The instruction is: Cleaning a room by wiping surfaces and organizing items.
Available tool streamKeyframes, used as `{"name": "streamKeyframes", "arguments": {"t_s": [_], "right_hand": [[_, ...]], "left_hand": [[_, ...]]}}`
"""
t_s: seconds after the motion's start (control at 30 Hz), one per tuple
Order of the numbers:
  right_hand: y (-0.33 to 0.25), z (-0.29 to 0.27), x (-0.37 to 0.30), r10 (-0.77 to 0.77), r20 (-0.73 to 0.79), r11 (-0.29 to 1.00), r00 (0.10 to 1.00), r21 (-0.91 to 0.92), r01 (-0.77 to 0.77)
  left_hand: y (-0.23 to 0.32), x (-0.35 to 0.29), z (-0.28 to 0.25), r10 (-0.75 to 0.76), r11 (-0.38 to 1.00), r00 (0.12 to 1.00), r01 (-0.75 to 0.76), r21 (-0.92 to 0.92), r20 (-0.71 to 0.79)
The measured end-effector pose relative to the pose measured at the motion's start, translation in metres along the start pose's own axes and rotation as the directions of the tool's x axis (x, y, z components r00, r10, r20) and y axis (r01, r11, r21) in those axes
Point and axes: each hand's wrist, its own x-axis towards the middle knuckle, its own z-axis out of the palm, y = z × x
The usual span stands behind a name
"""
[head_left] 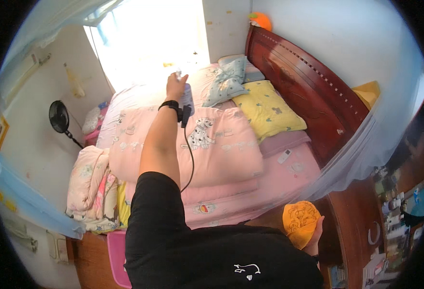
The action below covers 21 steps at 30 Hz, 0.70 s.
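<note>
My left arm stretches out over the bed. My left hand (175,88) is closed on a pale lavender, bottle-like thing (188,99) with a whitish top; its exact kind is unclear. A black band and a small device with a cable sit on that wrist. Below them lies a folded pink quilt (221,156) with a spotted dog picture. Low on the right, my right hand (314,239) grips an orange-yellow cloth (300,221) with dark line drawings. My body partly hides that arm.
A yellow pillow (269,111) and a grey-blue pillow (226,83) lie by the dark red headboard (308,91). A white remote (284,156) rests on the pink sheet. Folded bedding (89,185) and a black fan (59,117) are at left. Netting (337,176) hangs at right.
</note>
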Motion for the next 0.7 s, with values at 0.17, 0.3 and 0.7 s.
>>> {"name": "streamKeyframes", "arguments": {"t_s": [0.17,0.3,0.7], "right_hand": [[0.005,-0.006,-0.016,-0.049,-0.102,0.998,0.994,-0.035,0.046],[0.009,-0.005,-0.024,-0.071,-0.128,0.996,0.989,-0.060,0.064],[0.020,0.016,-0.065,-0.181,-0.342,0.983,0.922,-0.031,0.182]], "left_hand": [[0.075,-0.022,0.095,-0.032,0.999,0.972,0.033,0.002,0.234],[0.112,-0.054,0.165,0.021,0.986,0.949,0.033,-0.166,0.314],[0.224,-0.189,0.279,0.328,0.881,0.845,-0.111,-0.461,0.423]]}}
